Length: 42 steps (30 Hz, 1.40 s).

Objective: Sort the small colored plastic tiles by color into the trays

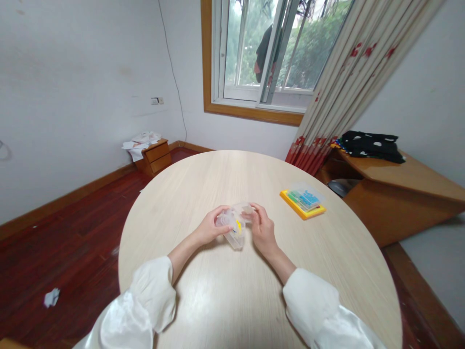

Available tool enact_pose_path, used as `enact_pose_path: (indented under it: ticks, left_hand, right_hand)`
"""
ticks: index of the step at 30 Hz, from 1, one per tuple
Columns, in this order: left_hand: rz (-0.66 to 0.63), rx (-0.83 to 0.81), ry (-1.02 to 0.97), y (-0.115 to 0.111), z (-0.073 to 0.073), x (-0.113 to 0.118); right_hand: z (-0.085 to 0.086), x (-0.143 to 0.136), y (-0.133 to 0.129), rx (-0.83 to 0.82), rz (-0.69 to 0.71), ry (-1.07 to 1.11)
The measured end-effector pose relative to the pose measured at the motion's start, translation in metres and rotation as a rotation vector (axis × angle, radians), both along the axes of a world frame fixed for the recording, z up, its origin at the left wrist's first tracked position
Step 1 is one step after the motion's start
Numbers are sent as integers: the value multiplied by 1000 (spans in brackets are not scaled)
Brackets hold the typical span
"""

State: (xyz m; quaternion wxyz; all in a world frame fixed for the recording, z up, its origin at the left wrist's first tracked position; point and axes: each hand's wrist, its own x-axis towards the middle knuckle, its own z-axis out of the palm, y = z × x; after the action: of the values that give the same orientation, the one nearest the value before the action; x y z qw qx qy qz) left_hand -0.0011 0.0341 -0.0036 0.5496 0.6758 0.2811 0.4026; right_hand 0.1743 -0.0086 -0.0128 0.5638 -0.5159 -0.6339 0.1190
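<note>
A clear plastic container (236,239) with something small and yellow in or on it is held above the middle of the round table (218,300). My left hand (211,226) grips its left side, thumb across the front. At its upper right, my right hand (263,230) pinches a clear flap or lid (244,211), which looks raised from the body. Whether the lid is joined to the container is too blurred to tell. To the right on the table lies a yellow tray (304,209) with green and blue cards or sheets in it and a clear cover on top.
A wooden cabinet (407,194) with black cloth (372,145) on it stands right of the table. Back left is a small drawer unit (158,157) with papers. Crumpled paper (52,297) lies on the floor. A curtain (348,72) hangs by the window.
</note>
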Motion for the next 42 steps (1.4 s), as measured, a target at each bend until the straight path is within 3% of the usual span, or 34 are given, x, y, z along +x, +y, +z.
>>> enact_pose_path:
  ticks: [5, 13, 21, 27, 34, 42]
  left_hand:
    - [-44, 21, 66, 1, 4, -5]
    - [43, 304, 206, 3, 12, -15]
    - [85, 564, 261, 2, 17, -18]
    - [89, 623, 340, -4, 21, -17]
    - [62, 786, 510, -4, 12, -18]
    - [108, 907, 656, 5, 0, -16]
  right_hand:
    - [1, 7, 4, -46, 17, 52]
    - [5, 14, -2, 66, 12, -233]
    - [0, 10, -1, 47, 114, -98]
    - [2, 12, -2, 105, 55, -181]
    - [2, 21, 3, 175, 41, -286]
    - [-4, 27, 5, 71, -22, -390]
